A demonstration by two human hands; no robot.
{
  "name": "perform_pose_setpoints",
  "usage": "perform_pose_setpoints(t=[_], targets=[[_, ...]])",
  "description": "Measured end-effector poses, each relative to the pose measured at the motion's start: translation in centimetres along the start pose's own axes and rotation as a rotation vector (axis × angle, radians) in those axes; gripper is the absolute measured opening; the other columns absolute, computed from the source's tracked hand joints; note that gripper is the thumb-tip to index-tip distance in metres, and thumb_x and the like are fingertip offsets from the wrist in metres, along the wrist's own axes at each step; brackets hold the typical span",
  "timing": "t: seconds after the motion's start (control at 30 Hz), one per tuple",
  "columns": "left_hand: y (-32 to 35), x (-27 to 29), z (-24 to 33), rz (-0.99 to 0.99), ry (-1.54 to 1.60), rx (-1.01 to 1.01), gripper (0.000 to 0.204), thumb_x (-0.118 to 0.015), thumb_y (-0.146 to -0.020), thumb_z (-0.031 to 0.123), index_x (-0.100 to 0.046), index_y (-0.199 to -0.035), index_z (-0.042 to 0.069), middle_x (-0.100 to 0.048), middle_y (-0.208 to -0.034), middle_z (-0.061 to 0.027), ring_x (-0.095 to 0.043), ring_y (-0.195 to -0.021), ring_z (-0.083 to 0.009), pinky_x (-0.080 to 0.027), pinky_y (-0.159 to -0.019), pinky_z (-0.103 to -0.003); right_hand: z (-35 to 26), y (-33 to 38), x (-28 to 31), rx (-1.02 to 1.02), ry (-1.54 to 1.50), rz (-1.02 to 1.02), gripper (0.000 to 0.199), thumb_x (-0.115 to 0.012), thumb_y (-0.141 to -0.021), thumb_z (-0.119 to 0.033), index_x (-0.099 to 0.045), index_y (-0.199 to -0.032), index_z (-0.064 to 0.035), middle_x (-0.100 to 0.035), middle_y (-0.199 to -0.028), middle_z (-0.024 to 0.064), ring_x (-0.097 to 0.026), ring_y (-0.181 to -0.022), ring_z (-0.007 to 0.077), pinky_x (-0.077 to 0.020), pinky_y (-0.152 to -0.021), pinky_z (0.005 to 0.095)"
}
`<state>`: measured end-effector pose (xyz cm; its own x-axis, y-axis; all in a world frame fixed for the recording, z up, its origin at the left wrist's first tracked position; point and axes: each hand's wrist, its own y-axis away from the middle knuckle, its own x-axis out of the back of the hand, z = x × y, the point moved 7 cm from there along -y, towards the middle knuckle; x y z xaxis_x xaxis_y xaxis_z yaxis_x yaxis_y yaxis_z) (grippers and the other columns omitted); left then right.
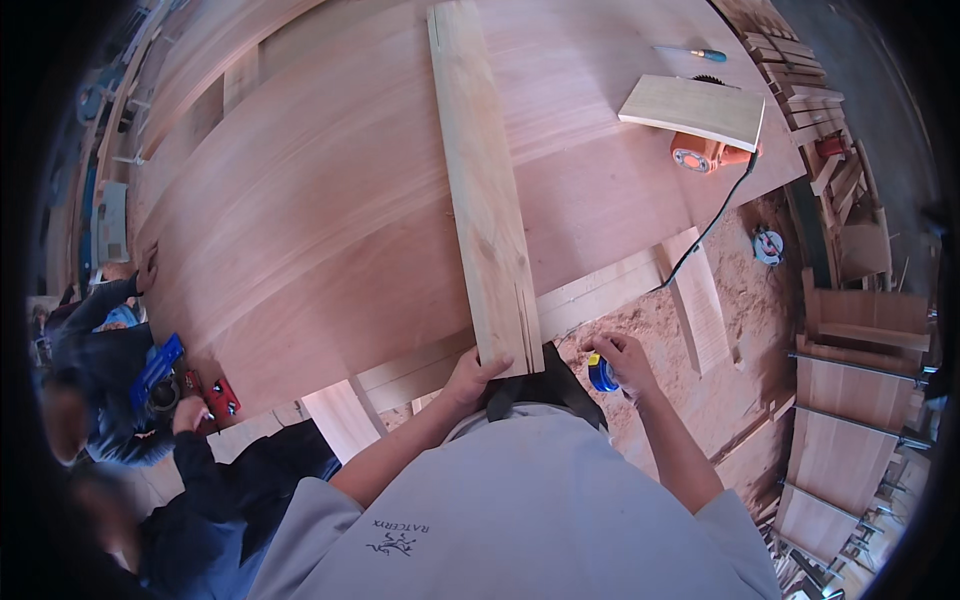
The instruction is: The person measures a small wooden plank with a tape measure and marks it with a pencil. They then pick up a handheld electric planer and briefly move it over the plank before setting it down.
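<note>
Currently, our inventory:
Plank: on plywood, long axis running away from us, near end at the front edge.
Left hand: fingers curled on that end.
Right hand: wrapped round blue can, just right.

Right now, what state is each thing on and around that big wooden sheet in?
long plank: lying flat on the sheet, near end overhanging its edge
left hand: gripping the plank's near end
right hand: closed around a small blue container
big wooden sheet: lying flat
orange power saw: resting on the sheet, cord trailing off, a short board on top
screwdriver: lying loose
</note>
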<state>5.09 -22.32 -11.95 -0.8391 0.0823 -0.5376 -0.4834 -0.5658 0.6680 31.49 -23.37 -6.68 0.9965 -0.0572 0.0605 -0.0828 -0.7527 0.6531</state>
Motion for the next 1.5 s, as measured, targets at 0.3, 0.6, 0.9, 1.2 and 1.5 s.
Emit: perform_pose_setpoints(t=[0.3, 0.6, 0.9, 1.2, 1.5], targets=[[1.3, -3.1, 1.6, -0.132, 0.069, -0.010, 0.044, -0.077, -0.091, 0.028, -0.059, -0.123, 0.002, -0.065, -0.103, -0.0031, -0.060, -0.089, -0.0146, -0.047, -0.078, -0.031, -0.1, 0.0, -0.1, -0.011, -0.024, 0.000, 0.033, -0.067, -0.094, -0.032, -0.076, -0.095, -0.0003, -0.072, -0.088, 0.0062, -0.063, -0.082, 0.0113, -0.0492, -0.078, 0.0259], [0.7, -2.4, 0.9, 0.068, 0.080, 0.027, 0.047, -0.080, -0.089, 0.024, -0.058, -0.123, 0.001, -0.066, -0.103, -0.0044, -0.060, -0.085, -0.0142, -0.049, -0.075, -0.032, 1.1, 0.7, 0.6, -0.004, -0.052, 0.016, 0.031, -0.066, -0.094, -0.031, -0.076, -0.094, -0.0017, -0.071, -0.088, 0.0065, -0.063, -0.084, 0.0119, -0.0484, -0.080, 0.0259], [0.2, -2.7, 1.1, 0.028, -0.018, 0.116, 0.044, -0.080, -0.087, 0.019, -0.058, -0.120, 0.002, -0.065, -0.099, -0.0058, -0.064, -0.082, -0.0155, -0.053, -0.072, -0.031, 2.5, 1.3, 0.9, -0.024, -0.055, 0.042, 0.033, -0.065, -0.094, -0.032, -0.076, -0.096, -0.0014, -0.072, -0.091, 0.0080, -0.064, -0.086, 0.0141, -0.0494, -0.082, 0.0275], [-0.1, -3.1, 1.5, -0.109, -0.148, 0.121, 0.045, -0.079, -0.084, 0.010, -0.058, -0.123, 0.002, -0.066, -0.106, -0.0069, -0.065, -0.092, -0.0173, -0.055, -0.082, -0.032, 2.4, 1.5, 1.0, 0.021, -0.103, 0.052, 0.029, -0.060, -0.095, -0.022, -0.074, -0.105, 0.0016, -0.072, -0.093, 0.0088, -0.065, -0.089, 0.0142, -0.0500, -0.084, 0.0271], [-0.1, -6.7, 2.8, -0.253, -0.042, 0.100, 0.040, -0.078, -0.082, 0.006, -0.058, -0.116, -0.001, -0.067, -0.095, -0.0098, -0.067, -0.084, -0.0203, -0.057, -0.078, -0.034, 1.4, 1.7, -1.1, 0.058, -0.140, -0.140, 0.031, -0.056, -0.097, -0.016, -0.067, -0.120, 0.0026, -0.072, -0.100, 0.0121, -0.070, -0.084, 0.0180, -0.0538, -0.080, 0.0292]])
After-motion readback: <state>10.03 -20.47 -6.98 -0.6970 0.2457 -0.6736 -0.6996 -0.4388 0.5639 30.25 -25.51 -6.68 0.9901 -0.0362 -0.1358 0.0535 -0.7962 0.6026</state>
